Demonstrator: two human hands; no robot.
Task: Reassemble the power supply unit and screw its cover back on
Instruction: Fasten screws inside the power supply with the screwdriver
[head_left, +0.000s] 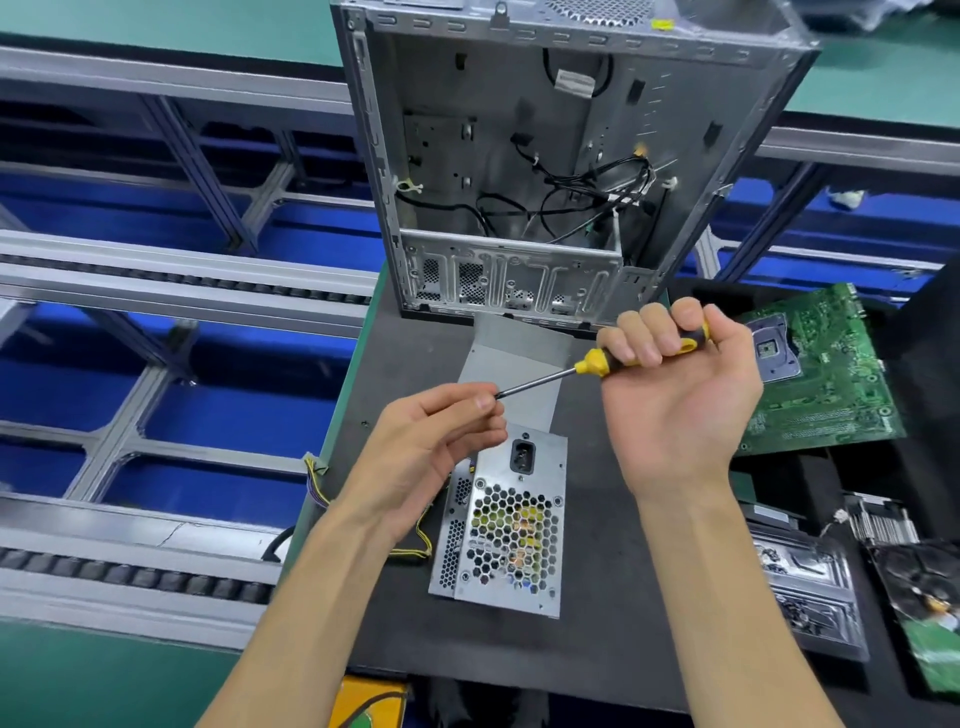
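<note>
My right hand (670, 384) gripping screwdriver (602, 361) by yellow-black handle, fingers curled tight, palm facing up. My left hand (431, 441) pinching at screwdriver tip, thumb and forefinger pressed together; cannot tell if screw held there. Power supply (511, 525) lying on dark mat (597, 623) just below hands, honeycomb grille facing up. Open computer case (519, 156) standing beyond.
</note>
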